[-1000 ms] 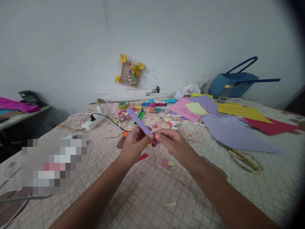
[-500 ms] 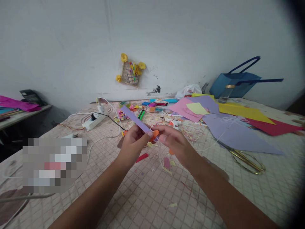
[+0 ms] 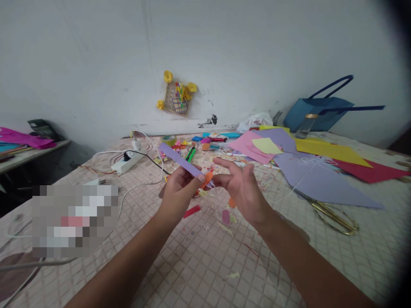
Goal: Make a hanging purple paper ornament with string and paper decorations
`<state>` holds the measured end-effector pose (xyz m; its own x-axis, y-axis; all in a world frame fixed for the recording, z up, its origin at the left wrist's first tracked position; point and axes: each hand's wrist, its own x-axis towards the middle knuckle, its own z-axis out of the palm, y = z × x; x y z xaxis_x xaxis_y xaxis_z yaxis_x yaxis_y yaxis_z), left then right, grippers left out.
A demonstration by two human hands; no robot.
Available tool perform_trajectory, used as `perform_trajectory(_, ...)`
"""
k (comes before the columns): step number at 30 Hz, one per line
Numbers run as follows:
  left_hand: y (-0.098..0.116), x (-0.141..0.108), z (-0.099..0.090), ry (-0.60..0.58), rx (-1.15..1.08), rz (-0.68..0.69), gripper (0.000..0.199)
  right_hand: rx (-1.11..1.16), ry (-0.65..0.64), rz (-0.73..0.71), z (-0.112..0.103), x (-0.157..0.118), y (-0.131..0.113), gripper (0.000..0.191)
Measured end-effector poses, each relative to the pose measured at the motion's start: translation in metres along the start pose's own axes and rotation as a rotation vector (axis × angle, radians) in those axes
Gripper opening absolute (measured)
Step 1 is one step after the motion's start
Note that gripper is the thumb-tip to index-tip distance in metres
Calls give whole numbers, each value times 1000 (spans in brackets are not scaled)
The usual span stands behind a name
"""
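Note:
A strip of purple paper is pinched in my left hand, its long end pointing up and left. At the near end of the strip, by my left thumb, is an orange paper piece. White string hangs down from there. My right hand is just right of the orange piece, thumb raised and fingers spread. Its lower fingers reach close to the strip's end; whether they touch it I cannot tell. Below lie a red strip and small paper scraps.
A white power strip with cables stands at the left. Gold-handled scissors lie at the right, beside large purple sheets. Behind are a green cutter, a tape roll, a glass bottle and a blue bag.
My right hand has opened, its thumb lifting away from the orange piece and its fingers spreading. The purple strip in my left hand has shifted slightly left.

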<state>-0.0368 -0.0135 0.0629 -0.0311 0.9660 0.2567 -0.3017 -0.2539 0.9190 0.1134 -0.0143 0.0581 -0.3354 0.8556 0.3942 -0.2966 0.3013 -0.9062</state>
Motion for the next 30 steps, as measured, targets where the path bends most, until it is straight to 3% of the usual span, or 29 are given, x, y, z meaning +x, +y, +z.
perform_trajectory(5, 0, 0, -1, 35, 17, 0, 28, -206, 293, -82, 1, 3, 0, 17)
perform_trajectory(8, -1, 1, -2, 44, 22, 1, 28, -379, 370, -109, 2, 5, -2, 17)
perform_trajectory(12, -1, 2, -3, 63, 27, 7, 28, -536, 349, -168, 3, 4, -3, 28)
perform_trajectory(17, 1, 2, -2, 59, 26, -2, 29, -558, 353, -161, 3, 1, -3, 36)
perform_trajectory(21, 1, 0, -2, 3, 0, 16, 29, -487, 245, -128, 3, 0, -2, 17)
perform_trajectory(30, 0, -2, 0, -8, 28, 13, 28, -491, 122, -107, 5, 2, 0, 5)
